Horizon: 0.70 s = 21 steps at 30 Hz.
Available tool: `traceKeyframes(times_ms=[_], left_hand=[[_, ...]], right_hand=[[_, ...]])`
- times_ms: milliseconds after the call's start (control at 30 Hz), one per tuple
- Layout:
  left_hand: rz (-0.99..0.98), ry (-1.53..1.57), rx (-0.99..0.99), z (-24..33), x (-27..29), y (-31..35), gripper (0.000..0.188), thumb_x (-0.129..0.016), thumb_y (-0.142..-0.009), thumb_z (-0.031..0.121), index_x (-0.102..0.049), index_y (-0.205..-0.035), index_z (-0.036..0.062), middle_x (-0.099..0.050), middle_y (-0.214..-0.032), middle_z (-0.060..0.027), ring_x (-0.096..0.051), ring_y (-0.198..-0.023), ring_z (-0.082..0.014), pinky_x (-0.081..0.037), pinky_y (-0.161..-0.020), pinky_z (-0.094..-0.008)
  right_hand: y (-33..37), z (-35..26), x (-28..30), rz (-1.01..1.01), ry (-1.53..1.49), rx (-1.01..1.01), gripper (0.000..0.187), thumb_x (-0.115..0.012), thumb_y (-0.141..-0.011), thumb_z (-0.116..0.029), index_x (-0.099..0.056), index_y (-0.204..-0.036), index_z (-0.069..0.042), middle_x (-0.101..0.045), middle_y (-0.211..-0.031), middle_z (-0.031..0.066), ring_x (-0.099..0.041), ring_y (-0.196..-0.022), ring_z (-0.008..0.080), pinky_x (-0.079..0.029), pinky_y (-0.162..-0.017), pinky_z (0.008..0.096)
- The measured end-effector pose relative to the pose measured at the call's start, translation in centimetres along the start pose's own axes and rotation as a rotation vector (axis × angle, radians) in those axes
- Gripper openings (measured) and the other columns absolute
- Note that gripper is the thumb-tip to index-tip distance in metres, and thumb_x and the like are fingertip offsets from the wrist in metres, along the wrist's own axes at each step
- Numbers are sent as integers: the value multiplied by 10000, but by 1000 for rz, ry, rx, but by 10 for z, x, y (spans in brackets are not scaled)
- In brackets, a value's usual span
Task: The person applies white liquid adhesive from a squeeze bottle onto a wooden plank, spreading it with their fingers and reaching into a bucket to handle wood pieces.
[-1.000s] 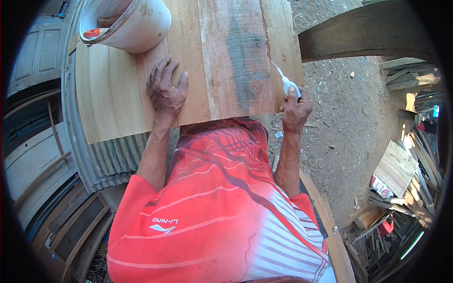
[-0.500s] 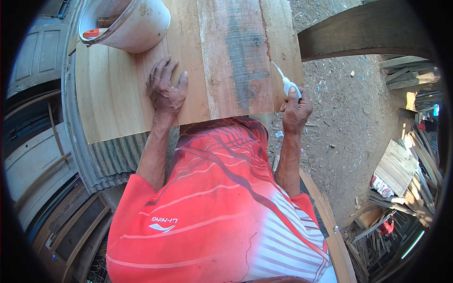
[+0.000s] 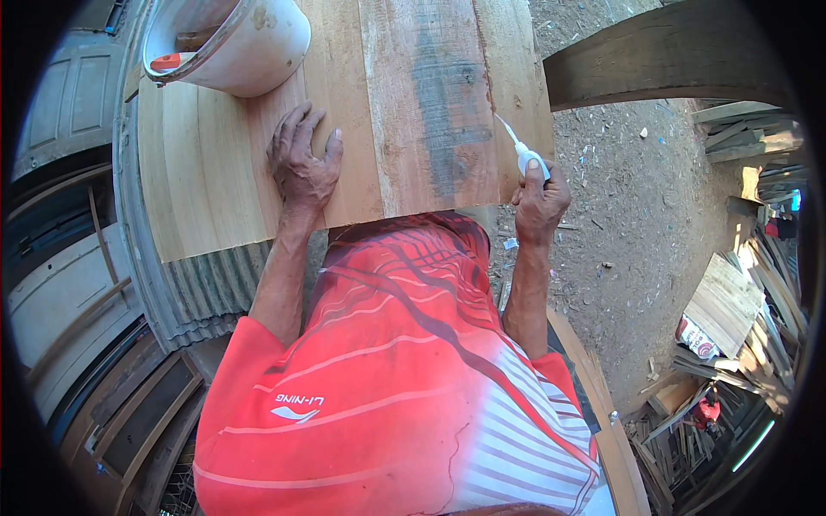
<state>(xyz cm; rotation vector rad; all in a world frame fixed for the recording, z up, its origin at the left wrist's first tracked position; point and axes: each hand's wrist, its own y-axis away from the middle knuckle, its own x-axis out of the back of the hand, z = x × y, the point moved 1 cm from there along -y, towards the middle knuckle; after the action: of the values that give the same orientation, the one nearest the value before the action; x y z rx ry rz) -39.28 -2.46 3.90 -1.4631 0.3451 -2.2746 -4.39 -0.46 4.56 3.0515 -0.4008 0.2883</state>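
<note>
I had the left hand (image 3: 305,163) palm down on the planked wooden panel (image 3: 215,163), open, its fingers bent and a little spread and the thumb held apart. Its wrist crossed the near edge, while the fingertips came close to the white bucket (image 3: 262,64), which took up the far left part of the panel and ran out of my view at the top. An orange-red item (image 3: 167,62) showed inside the bucket, so that side gave the left hand little room.

My right hand (image 3: 540,198) was closed around a small white bottle (image 3: 527,160), thumb laid along it, at the panel's near right corner. The bottle's thin nozzle pointed away and leftward, its tip by a plank seam; I could not tell whether it touched the wood. Between the two hands I had a broad span of planks, one streaked grey.

Past the right edge, a broad dark timber (image 3: 671,64) reached almost to the panel; I could not make out any contact. Nearer me on that side, littered ground (image 3: 611,206) gave the right elbow room. The red shirt (image 3: 361,370) came right up to the near edge, leaving hardly any gap, and corrugated sheeting (image 3: 215,288) showed below the near left part.
</note>
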Motion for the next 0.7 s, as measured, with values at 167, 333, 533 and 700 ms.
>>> traceKeyframes(times_ms=[167,333,533,700], left_hand=[[-1,6,3,1,0,-1,391,-807,-858,188,-708,-1214,61,-669,-1333,-131,-625,-1253,-336,-481,-1074,-460],[-20,1,13,1,0,3,390,-805,-861,188,-708,-1218,63,-669,-1332,-135,-628,-1248,-339,-486,-1069,-463],[-11,-3,6,0,-1,0,410,-806,-861,195,-704,-1236,63,-665,-1344,-134,-621,-1263,-335,-480,-1076,-463],[-16,-1,4,0,-2,1,423,-809,-860,197,-702,-1247,67,-659,-1360,-128,-614,-1278,-329,-471,-1086,-462]], right_hand=[[0,0,0,4,0,13,255,-630,-1070,-231,-658,-980,6,-547,-667,-38,-478,-504,21,-349,-437,244],[6,-1,4,9,-39,-19,240,-630,-1063,-220,-654,-972,1,-556,-669,-22,-493,-498,34,-371,-437,244],[3,3,10,-1,-71,-10,237,-630,-1057,-215,-650,-968,4,-575,-680,-4,-514,-502,43,-402,-443,241],[2,0,11,-2,-57,-18,241,-630,-1059,-216,-650,-967,6,-577,-678,0,-517,-503,43,-404,-445,239]])
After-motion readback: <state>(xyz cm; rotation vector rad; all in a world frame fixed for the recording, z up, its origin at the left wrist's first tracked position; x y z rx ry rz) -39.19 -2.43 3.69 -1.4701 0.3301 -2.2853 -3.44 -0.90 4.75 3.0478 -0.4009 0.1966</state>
